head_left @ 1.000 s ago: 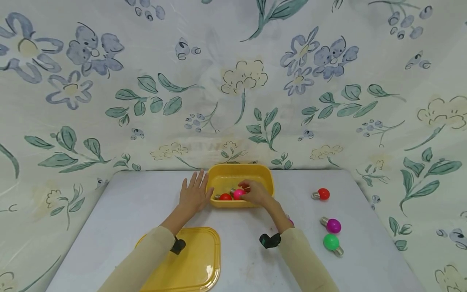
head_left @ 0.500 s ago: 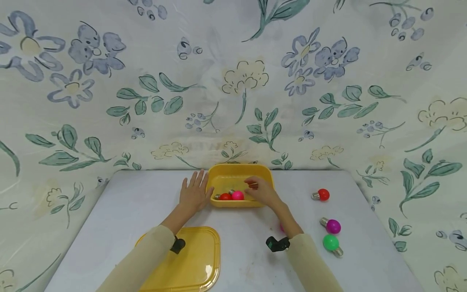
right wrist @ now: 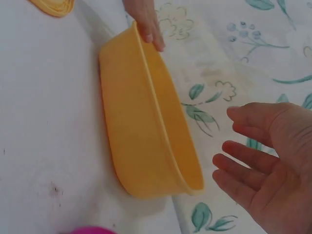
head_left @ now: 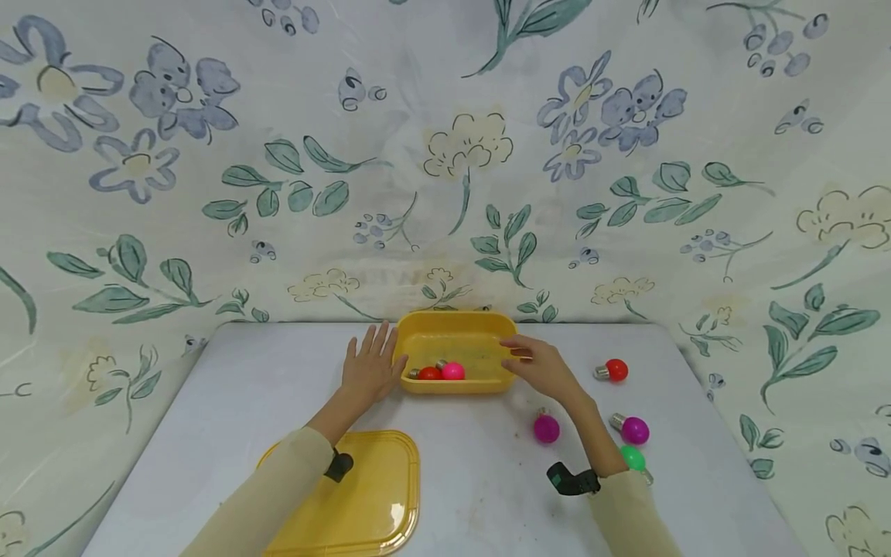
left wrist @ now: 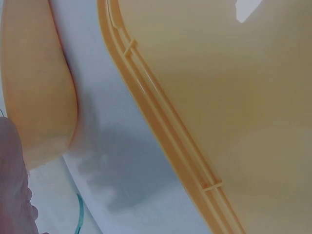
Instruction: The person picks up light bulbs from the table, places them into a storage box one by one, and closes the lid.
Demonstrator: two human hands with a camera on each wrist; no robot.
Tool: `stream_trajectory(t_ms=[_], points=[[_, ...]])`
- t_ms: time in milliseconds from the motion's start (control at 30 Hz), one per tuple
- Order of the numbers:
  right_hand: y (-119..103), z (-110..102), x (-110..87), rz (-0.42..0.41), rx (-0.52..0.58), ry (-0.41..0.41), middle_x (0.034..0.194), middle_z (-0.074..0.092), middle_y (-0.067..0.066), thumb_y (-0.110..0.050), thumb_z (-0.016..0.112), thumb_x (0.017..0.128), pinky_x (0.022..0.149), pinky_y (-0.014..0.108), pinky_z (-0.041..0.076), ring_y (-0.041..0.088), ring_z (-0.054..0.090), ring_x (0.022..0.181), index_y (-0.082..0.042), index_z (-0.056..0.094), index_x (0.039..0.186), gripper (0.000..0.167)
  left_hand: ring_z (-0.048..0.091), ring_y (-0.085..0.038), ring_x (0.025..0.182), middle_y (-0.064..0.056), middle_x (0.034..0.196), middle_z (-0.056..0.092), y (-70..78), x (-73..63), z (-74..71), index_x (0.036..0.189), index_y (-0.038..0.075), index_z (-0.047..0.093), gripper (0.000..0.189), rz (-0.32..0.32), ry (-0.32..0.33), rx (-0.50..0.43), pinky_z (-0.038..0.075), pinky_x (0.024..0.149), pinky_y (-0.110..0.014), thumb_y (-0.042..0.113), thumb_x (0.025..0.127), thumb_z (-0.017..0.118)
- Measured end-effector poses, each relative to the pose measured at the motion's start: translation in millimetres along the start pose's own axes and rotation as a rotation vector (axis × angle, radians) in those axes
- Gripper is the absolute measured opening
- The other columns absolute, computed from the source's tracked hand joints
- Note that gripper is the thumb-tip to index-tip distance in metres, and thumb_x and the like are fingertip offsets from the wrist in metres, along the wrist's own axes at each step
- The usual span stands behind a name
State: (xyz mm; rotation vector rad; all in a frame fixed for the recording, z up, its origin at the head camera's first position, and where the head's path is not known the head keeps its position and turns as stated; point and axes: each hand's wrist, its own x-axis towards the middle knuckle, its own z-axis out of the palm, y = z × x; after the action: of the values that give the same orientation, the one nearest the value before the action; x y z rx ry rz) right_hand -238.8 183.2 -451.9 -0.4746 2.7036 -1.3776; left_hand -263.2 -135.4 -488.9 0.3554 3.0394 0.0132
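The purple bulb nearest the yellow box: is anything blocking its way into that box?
Only the near wall of the yellow box, which the purple bulb would probably need lifting over. No other object shows between them; the yellow lid lies off to the left.

A pale-beige left sleeve [head_left: 267, 495] and a matching right sleeve [head_left: 635, 514] are being worn. Just beside their ends, a black left device [head_left: 339, 469] with a rounded tip [head_left: 345, 463] and a bent black right device [head_left: 575, 483] with a greenish patch [head_left: 555, 477] are being worn.
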Motion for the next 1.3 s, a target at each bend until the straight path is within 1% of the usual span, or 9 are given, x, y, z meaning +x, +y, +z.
stream_trajectory(t_ms=[100,333,467,600,733,867,1000,1167,1300], points=[[6,-4,-8.7,0.033,-0.023,0.013,0.132,0.061,0.018,-0.012,0.068,0.096,0.098,0.046,0.048,0.036,0.058,0.122,0.0,0.063,0.131,0.038,0.007,-0.036,0.151,-0.018,0.165,0.009,0.2,0.0,-0.5,0.159,0.003,0.015,0.068,0.0,-0.001,-0.006,0.011,0.117,-0.059,0.045,0.108,0.028],[24,-3,-32.8,0.172,-0.047,0.019,0.136,0.06,0.015,-0.02,0.068,0.096,0.1,0.047,0.047,0.034,0.056,0.125,-0.005,0.058,0.138,0.046,0.007,-0.036,0.151,-0.018,0.165,0.009,0.6,-0.5,-1.2,0.159,0.003,0.015,0.067,-0.005,-0.003,-0.023,0.011,0.117,-0.059,0.044,0.108,0.028],[34,1,-48.0,0.218,-0.038,0.039,0.14,0.057,0.015,-0.021,0.068,0.096,0.101,0.049,0.045,0.037,0.052,0.13,-0.007,0.055,0.141,0.049,0.007,-0.036,0.151,-0.018,0.165,0.009,0.8,-0.5,-1.0,0.159,0.002,0.016,0.067,-0.003,0.001,-0.032,0.011,0.117,-0.059,0.044,0.108,0.028],[43,5,-63.8,0.26,-0.038,0.07,0.141,0.055,0.018,-0.022,0.069,0.096,0.099,0.051,0.047,0.041,0.048,0.132,-0.007,0.054,0.143,0.052,0.007,-0.036,0.151,-0.018,0.165,0.01,0.9,-0.5,-0.8,0.159,0.002,0.017,0.067,-0.001,0.009,-0.041,0.011,0.117,-0.059,0.044,0.108,0.029],[50,9,-79.3,0.313,-0.053,0.089,0.142,0.054,0.019,-0.027,0.069,0.095,0.098,0.056,0.046,0.043,0.044,0.134,-0.01,0.054,0.144,0.054,0.008,-0.036,0.151,-0.018,0.165,0.01,0.7,-1.0,-0.9,0.159,0.002,0.017,0.067,-0.002,0.009,-0.047,0.011,0.116,-0.06,0.044,0.108,0.029],[56,13,-93.0,0.334,-0.047,0.105,0.141,0.054,0.021,-0.028,0.071,0.094,0.1,0.058,0.044,0.045,0.043,0.134,-0.007,0.055,0.142,0.055,0.008,-0.036,0.151,-0.018,0.165,0.011,0.2,-1.6,-1.1,0.159,0.002,0.018,0.066,0.001,0.014,-0.051,0.01,0.116,-0.06,0.043,0.108,0.029],[62,17,-102.7,0.339,-0.042,0.124,0.139,0.056,0.022,-0.025,0.072,0.093,0.1,0.053,0.045,0.045,0.047,0.131,-0.003,0.056,0.14,0.054,0.008,-0.036,0.15,-0.018,0.165,0.011,0.5,-2.3,-1.7,0.159,0.002,0.017,0.066,0.004,0.018,-0.044,0.011,0.116,-0.06,0.043,0.108,0.03],[67,22,-107.2,0.365,-0.048,0.137,0.138,0.057,0.021,-0.024,0.074,0.092,0.1,0.05,0.046,0.042,0.051,0.128,-0.003,0.056,0.14,0.055,0.009,-0.037,0.15,-0.019,0.165,0.011,1.2,-2.5,-1.8,0.159,0.002,0.018,0.067,0.001,0.018,-0.047,0.011,0.116,-0.06,0.043,0.108,0.03],[69,25,-107.9,0.352,-0.043,0.139,0.137,0.057,0.021,-0.025,0.075,0.091,0.1,0.05,0.046,0.042,0.051,0.128,-0.001,0.057,0.139,0.056,0.009,-0.037,0.15,-0.018,0.165,0.012,1.5,-2.2,-1.2,0.159,0.002,0.018,0.067,-0.002,0.021,-0.049,0.012,0.116,-0.06,0.043,0.108,0.03]])
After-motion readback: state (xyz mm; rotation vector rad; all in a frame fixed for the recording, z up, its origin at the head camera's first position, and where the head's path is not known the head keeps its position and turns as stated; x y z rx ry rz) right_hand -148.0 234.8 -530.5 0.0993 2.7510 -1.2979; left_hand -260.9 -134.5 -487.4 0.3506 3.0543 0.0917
